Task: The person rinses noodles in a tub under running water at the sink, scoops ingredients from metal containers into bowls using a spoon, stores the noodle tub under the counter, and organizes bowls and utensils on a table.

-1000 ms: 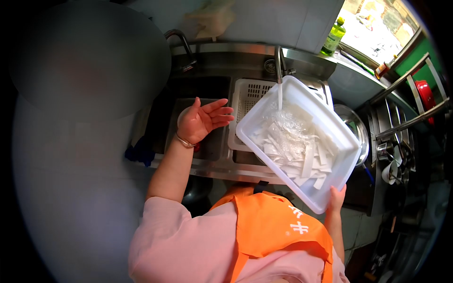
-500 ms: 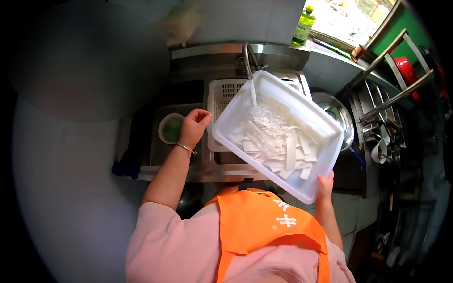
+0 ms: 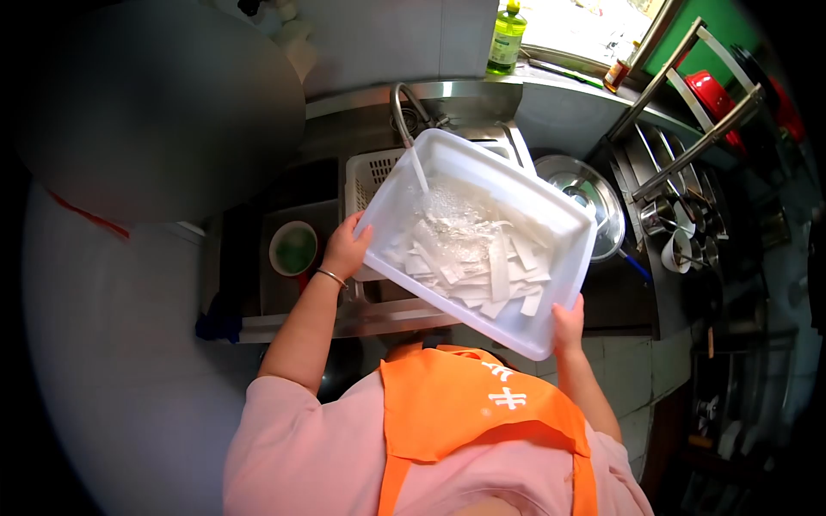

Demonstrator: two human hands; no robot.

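Note:
A white plastic tub (image 3: 568, 219) is tilted under the tap (image 3: 401, 116), and water runs into it. Flat white strips (image 3: 499, 268) lie in the tub, partly under bubbling water. My left hand (image 3: 347, 248) grips the tub's left edge, thumb over the rim, with a bracelet at the wrist. At the lower right corner my right hand (image 3: 568, 322) is closed on the rim, its fingers partly hidden beneath the tub.
A white perforated basket (image 3: 368, 176) sits in the sink behind the tub. Left of my left hand is a cup with green contents (image 3: 294, 249). A metal lid or pan (image 3: 602, 206), a rack (image 3: 697, 142) and a green bottle (image 3: 506, 39) are to the right.
My left hand was open and free a second ago; it has moved right and taken hold of the tub. The view has shifted, so the sink and tub appear further left.

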